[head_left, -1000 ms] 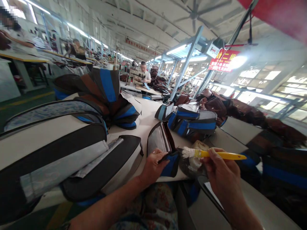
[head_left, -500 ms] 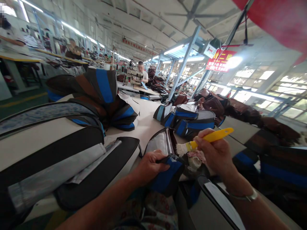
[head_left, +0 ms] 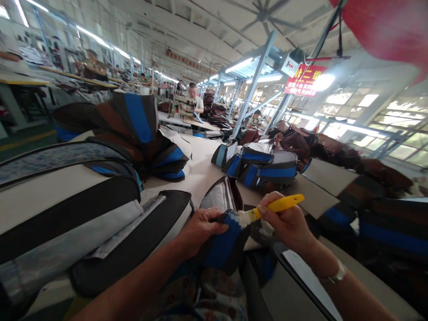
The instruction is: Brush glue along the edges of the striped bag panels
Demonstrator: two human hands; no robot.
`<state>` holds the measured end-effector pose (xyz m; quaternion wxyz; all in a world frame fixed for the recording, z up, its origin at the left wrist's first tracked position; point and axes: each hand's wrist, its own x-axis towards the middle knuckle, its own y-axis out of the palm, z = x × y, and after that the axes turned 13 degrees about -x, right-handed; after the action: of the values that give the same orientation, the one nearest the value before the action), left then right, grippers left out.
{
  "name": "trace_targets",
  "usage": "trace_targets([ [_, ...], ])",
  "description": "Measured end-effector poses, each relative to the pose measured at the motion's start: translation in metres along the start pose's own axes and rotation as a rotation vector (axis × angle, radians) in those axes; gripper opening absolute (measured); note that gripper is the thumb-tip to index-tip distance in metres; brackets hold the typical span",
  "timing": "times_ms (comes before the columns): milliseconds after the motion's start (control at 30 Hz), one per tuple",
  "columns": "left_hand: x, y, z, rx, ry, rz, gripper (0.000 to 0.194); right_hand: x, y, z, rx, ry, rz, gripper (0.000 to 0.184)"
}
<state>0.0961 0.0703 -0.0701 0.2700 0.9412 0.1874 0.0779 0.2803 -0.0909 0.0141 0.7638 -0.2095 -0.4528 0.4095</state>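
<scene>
My left hand (head_left: 204, 227) pinches the upper edge of a blue and dark grey fabric bag piece (head_left: 220, 245), thumb on top of the blue band. Part of this piece, with a pale grey lining and a zipper-like strip, stands up beyond my fingers. In my right hand (head_left: 287, 223) is a paintbrush (head_left: 281, 204) with a yellow handle, its whitish bristles touching the blue fabric by the upper edge. Under the brush and right hand a pale, round-looking item is partly hidden; I cannot make out its kind.
Curved black and beige bag panels (head_left: 133, 249) lie on the left. Behind them rises a stack of blue, brown and grey pieces (head_left: 133, 120). More blue-striped pieces (head_left: 267, 165) sit ahead on the pale table (head_left: 202, 156). Brown bags (head_left: 334, 147) are heaped right. A person (head_left: 197, 102) sits farther back.
The brush has moved left and down from beside the piece onto its blue fabric. My left hand still grips the piece. The whole view has shifted slightly.
</scene>
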Motion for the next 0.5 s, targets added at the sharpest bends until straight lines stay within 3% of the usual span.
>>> trace_targets([
  [133,0.0,0.0,0.001,-0.084,-0.053,-0.005,0.022,-0.006,0.002,0.001,0.056,0.026,-0.154,0.007],
  [267,-0.002,-0.002,-0.005,0.075,0.024,0.021,0.019,-0.01,0.007,-0.005,-0.002,0.002,-0.075,0.009],
  [367,-0.004,0.0,-0.009,0.453,0.231,0.042,0.014,-0.009,0.001,-0.005,-0.12,0.056,-0.124,0.013],
  [500,-0.006,0.007,0.003,1.089,0.711,-0.001,0.02,-0.002,-0.015,0.017,-0.024,0.151,-0.318,0.015],
])
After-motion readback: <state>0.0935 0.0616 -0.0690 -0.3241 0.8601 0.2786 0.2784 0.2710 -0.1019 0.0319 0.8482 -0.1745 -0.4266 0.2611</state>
